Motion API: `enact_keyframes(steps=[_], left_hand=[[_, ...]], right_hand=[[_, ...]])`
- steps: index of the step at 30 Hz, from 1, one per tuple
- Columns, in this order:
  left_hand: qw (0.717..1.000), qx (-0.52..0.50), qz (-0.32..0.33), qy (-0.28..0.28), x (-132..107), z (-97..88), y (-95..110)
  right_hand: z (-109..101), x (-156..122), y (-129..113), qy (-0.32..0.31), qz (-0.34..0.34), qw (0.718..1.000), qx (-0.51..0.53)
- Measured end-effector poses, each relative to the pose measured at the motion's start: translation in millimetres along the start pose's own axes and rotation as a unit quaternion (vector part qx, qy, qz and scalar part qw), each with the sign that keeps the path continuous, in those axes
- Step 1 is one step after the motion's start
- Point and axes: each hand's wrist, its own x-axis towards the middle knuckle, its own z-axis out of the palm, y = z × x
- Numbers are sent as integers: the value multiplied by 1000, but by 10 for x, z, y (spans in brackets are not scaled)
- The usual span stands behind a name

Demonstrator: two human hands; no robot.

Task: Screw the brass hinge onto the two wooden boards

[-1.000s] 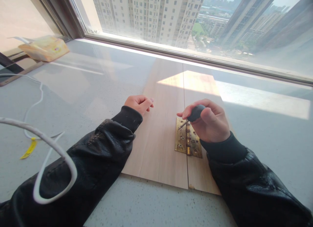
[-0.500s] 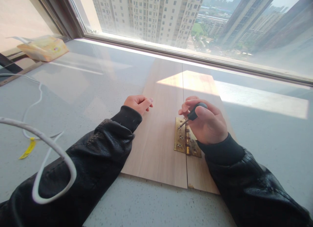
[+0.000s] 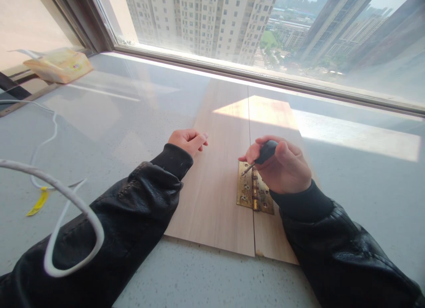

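Observation:
My right hand (image 3: 282, 166) grips a screwdriver (image 3: 266, 152) by its dark handle. The thin shaft slants down to the left, and its tip meets a screw position on the upper left leaf of a brass hinge (image 3: 245, 197). That hinge lies across the seam between a wider wooden board (image 3: 212, 202) and a narrower wooden board (image 3: 272, 246); my fingers cover part of its right leaf. Screw heads show in the left leaf. Over the wide board's left side, my left hand (image 3: 188, 140) is closed, thumb against curled fingers; anything inside is hidden.
A white cable (image 3: 96, 228) loops over my left sleeve, and a yellow tag (image 3: 38, 202) hangs on a cable at left. A tissue pack (image 3: 61, 67) sits in the far left corner. The window frame (image 3: 232, 73) borders the speckled white sill (image 3: 365, 184).
My right hand has turned the screwdriver handle slightly, and its fingers have shifted around it. The tip stays at the same spot on the hinge. My left hand has not moved.

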Motion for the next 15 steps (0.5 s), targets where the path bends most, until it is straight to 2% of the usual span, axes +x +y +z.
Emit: enact_keyframes(steps=[7,15], left_hand=[[1000,1,-2,4,0,2,12],[1000,-3,-4,-4,13,-3,-21]], right_hand=[[41,4,35,16,-34,999,-20],[8,34,32,70,-67,994,-57]])
